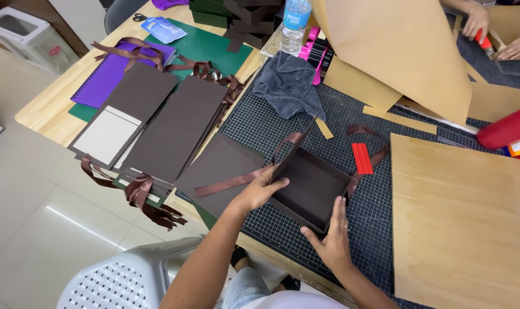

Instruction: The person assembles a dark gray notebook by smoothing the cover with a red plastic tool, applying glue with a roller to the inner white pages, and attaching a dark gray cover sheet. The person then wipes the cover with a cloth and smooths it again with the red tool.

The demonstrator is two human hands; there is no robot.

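Far left of the dark brown box [311,189], on the wooden surface [42,111]: a purple notebook [108,77] partly under flat dark brown cardboard panels [174,129] with brown ribbons [137,191] trailing off the near edge. Just left of the box, touching its left wall: left hand [260,191], fingers curled over that wall's top edge, thumb against the outside, gripping it. Under the box: a black gridded cutting mat [260,129], with the box sitting open side up near the mat's front edge. Behind the box, further up the mat: a crumpled grey cloth [288,86] and, beyond it, a clear water bottle [296,23]. At the box's near right corner: right hand [331,243], fingers spread and pressed flat against the outside of the front wall, holding nothing closed in the palm. Just right of the box, on the mat: a small red strip [361,158]. Further right: a large sheet of kraft board [460,223] lying flat. Far right and behind the box: another person's hands [489,31] on brown paper [403,51], one holding a red tool.
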